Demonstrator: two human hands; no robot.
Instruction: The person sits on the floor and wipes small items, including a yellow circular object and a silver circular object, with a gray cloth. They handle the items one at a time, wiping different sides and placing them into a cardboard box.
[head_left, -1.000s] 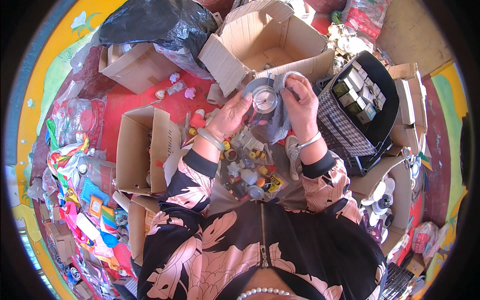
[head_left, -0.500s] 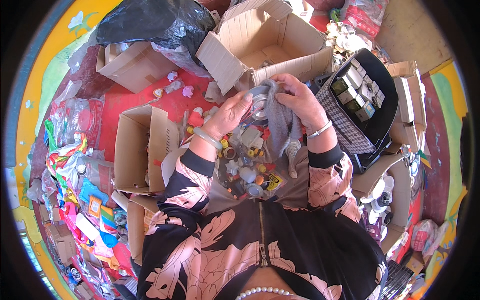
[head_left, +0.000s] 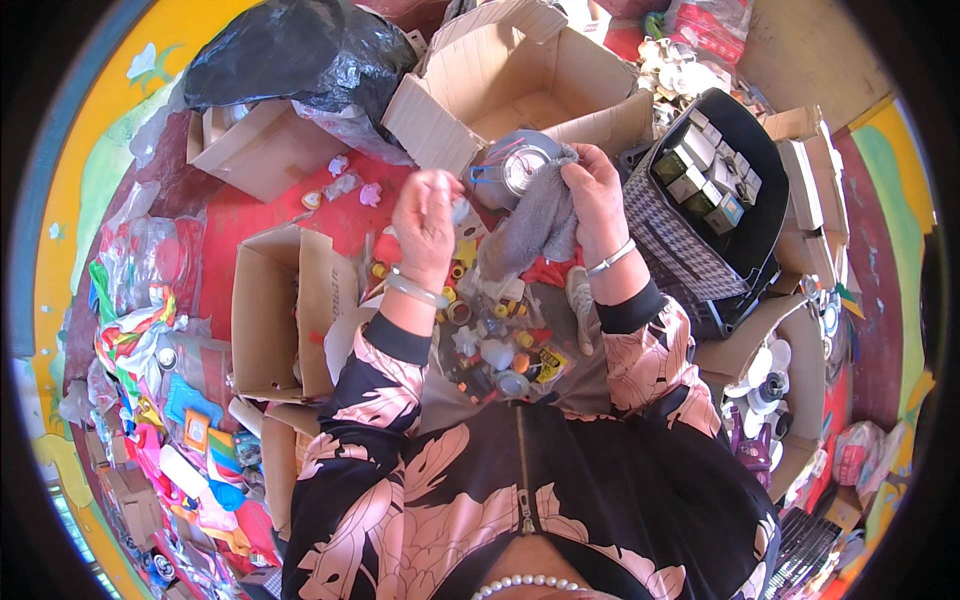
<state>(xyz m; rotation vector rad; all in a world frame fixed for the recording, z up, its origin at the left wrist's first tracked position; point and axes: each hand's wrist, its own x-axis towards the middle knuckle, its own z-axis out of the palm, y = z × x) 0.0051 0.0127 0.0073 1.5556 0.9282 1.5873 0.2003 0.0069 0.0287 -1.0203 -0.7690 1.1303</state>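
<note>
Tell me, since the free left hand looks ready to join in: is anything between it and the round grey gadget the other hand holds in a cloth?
Nothing visible. The left hand hangs in open air just left of the round grey gadget. The grey cloth drapes from the right hand on the gadget's right and below, not across the gap.

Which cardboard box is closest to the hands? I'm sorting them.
The big open box directly beyond the hands, behind the round grey item; the others sit farther left.
</note>
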